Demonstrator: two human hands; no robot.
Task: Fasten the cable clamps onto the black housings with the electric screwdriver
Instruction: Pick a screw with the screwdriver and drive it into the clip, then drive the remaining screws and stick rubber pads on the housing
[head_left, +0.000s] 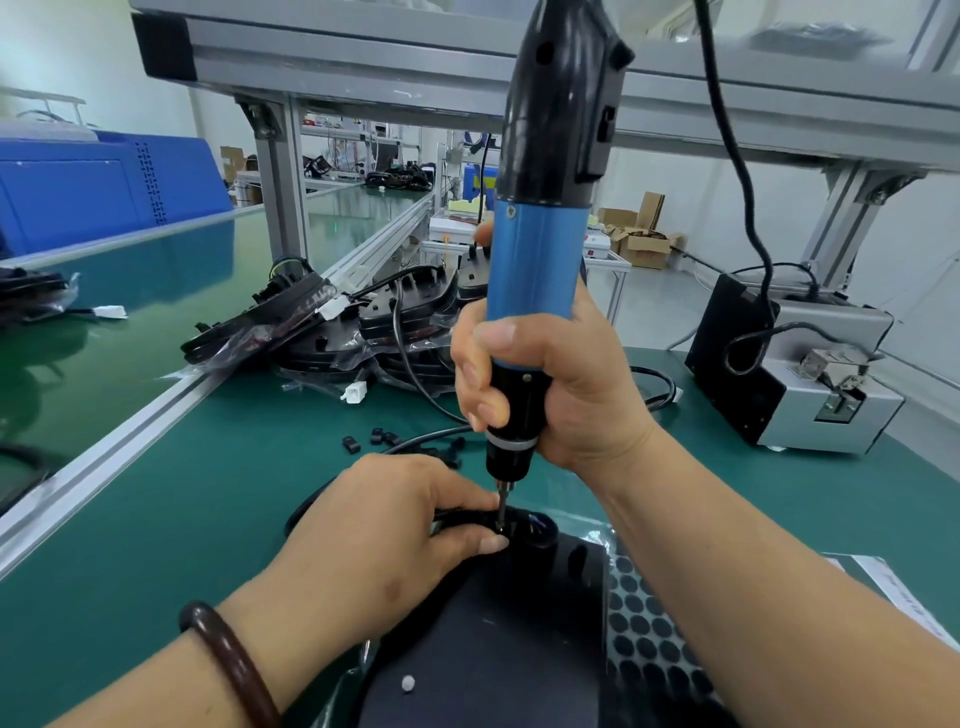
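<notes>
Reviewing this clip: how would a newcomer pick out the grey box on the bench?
Start from the green mat covering the bench. At its far right edge, beyond the right hand gripping the screwdriver, stands the grey box. Unlike the heaped black housings left of the screwdriver, it is metal grey with a black side and a black cord looped against it.

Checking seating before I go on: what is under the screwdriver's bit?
The bit meets the black housing, between the left hand's thumb and forefinger. Screw and clamp are hidden by those fingers and the dark plastic.
</notes>
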